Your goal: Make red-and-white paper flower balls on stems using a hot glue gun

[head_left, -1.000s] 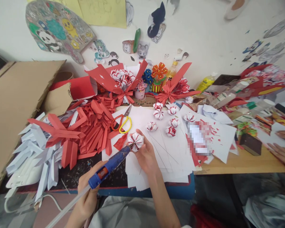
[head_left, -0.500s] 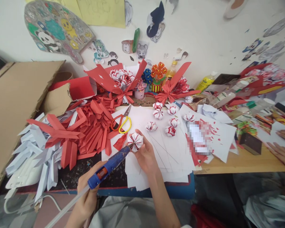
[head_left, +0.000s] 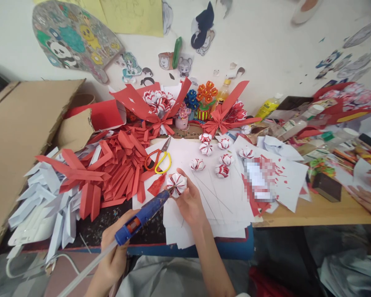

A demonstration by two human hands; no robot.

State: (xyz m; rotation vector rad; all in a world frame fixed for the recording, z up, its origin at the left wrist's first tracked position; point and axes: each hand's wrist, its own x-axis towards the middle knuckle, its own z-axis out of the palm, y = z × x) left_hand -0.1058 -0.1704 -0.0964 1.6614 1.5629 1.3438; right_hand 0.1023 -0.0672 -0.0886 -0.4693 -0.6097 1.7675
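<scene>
My left hand (head_left: 113, 251) is wrapped round a blue hot glue gun (head_left: 146, 215), with a long clear glue stick (head_left: 88, 269) coming out of its back end. The gun's nozzle touches the middle of a white and red paper flower (head_left: 177, 185). Fingers of my right hand (head_left: 189, 202) hold that flower from its right side and below, over white paper sheets (head_left: 204, 227). Several more paper flowers (head_left: 221, 170) lie on the sheets just beyond. Scissors with red and yellow handles (head_left: 163, 162) rest behind the held flower, near a red paper scrap (head_left: 156, 185).
Folded red paper strips (head_left: 120, 169) and white ones (head_left: 37, 194) are heaped at left, beside a cardboard box (head_left: 21, 119). Red-wrapped bouquets (head_left: 160, 123) stand along the wall. Another person's hand (head_left: 369, 202) rests on paper at far right. A dark block (head_left: 327, 187) sits nearby.
My hands, the glue gun and the flower stay almost exactly in place. At far right, the other person's hands have shifted slightly.
</scene>
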